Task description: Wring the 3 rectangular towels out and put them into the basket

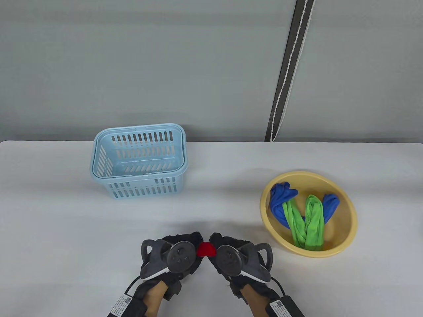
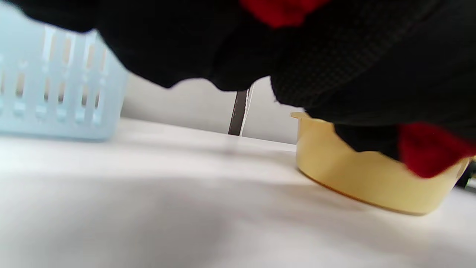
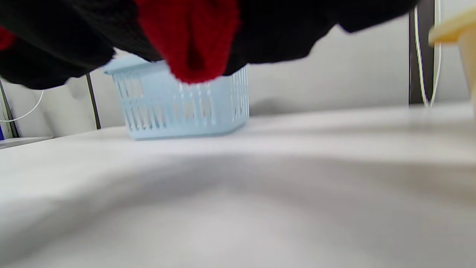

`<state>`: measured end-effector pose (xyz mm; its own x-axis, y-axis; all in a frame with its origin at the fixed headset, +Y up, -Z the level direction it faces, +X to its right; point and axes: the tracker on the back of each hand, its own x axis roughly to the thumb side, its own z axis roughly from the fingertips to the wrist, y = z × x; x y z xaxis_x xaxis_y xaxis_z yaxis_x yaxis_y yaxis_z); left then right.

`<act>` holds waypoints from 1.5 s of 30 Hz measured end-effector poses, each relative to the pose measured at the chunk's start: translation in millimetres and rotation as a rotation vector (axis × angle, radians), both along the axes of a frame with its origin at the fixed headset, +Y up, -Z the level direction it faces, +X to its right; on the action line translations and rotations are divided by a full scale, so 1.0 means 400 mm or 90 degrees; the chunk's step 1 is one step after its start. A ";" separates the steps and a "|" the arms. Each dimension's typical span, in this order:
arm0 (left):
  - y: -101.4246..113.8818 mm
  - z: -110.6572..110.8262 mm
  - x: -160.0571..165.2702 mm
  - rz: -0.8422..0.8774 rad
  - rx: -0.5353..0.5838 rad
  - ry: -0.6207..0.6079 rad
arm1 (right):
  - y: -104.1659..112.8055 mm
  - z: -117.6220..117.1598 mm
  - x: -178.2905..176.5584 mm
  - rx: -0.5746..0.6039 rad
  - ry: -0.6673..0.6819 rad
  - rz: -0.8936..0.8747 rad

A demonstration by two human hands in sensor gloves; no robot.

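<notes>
Both hands grip a red towel (image 1: pixel 206 249) between them, low over the near middle of the table. My left hand (image 1: pixel 185 242) holds its left end and my right hand (image 1: pixel 223 242) its right end, knuckles close together. Red cloth (image 2: pixel 427 149) shows under the gloves in the left wrist view, and a red fold (image 3: pixel 189 37) hangs from the fingers in the right wrist view. A green towel (image 1: pixel 305 223) and a blue towel (image 1: pixel 281 198) lie twisted in a yellow bowl (image 1: pixel 350 228) on the right. The light blue basket (image 1: pixel 138 160) stands at the back left with nothing visible inside.
The white table (image 1: pixel 66 224) runs to a grey wall behind. A dark strap with a white cord (image 1: pixel 287 72) hangs down the wall at the back right. The basket (image 3: pixel 182 108) and bowl (image 2: pixel 357 175) flank the hands.
</notes>
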<state>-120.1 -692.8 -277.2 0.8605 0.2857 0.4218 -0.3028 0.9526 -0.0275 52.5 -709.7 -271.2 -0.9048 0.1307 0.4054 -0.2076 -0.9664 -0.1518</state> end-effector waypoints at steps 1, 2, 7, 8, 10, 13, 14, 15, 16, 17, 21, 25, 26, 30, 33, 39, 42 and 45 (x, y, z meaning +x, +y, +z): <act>0.002 -0.002 -0.001 0.017 -0.022 0.003 | 0.002 0.002 0.000 0.030 0.002 0.003; 0.004 -0.005 -0.003 0.037 -0.050 0.004 | 0.005 0.004 0.001 0.053 0.003 0.008; -0.004 -0.027 -0.009 0.140 -0.255 0.010 | 0.014 0.008 0.004 0.129 0.020 0.036; -0.007 -0.029 -0.009 0.154 -0.282 0.007 | 0.016 0.009 0.005 0.130 0.022 0.036; -0.013 -0.037 -0.010 0.187 -0.348 -0.005 | 0.020 0.009 0.007 0.150 0.030 0.042; -0.027 -0.047 -0.011 0.236 -0.439 -0.022 | 0.024 0.009 0.008 0.156 0.033 0.041; -0.037 -0.049 -0.012 0.262 -0.479 -0.031 | 0.025 0.007 0.007 0.161 0.031 0.048; -0.046 -0.050 -0.012 0.282 -0.499 -0.032 | 0.024 0.005 0.007 0.159 0.026 0.048; -0.057 -0.052 -0.012 0.313 -0.515 -0.035 | 0.022 0.003 0.007 0.158 0.025 0.044; -0.067 -0.054 -0.013 0.339 -0.541 -0.046 | 0.021 0.002 0.006 0.159 0.024 0.043; -0.101 -0.055 -0.006 0.466 -0.635 -0.109 | 0.033 0.002 0.010 0.182 0.027 0.032; -0.122 -0.052 0.013 0.580 -0.703 -0.180 | 0.050 0.009 0.016 0.206 0.027 0.020; -0.127 -0.050 0.020 0.607 -0.722 -0.197 | 0.055 0.012 0.018 0.221 0.029 0.016; -0.139 -0.042 0.042 0.690 -0.776 -0.248 | 0.065 0.016 0.024 0.241 0.033 0.007; -0.146 -0.038 0.056 0.724 -0.803 -0.277 | 0.069 0.018 0.028 0.258 0.036 0.005; -0.158 -0.027 0.081 0.789 -0.849 -0.319 | 0.069 0.019 0.034 0.292 0.047 0.013; -0.156 -0.018 0.090 0.819 -0.865 -0.333 | 0.073 0.020 0.034 0.299 0.048 0.011; -0.156 -0.011 0.090 0.822 -0.866 -0.340 | 0.078 0.025 0.033 0.302 0.061 0.016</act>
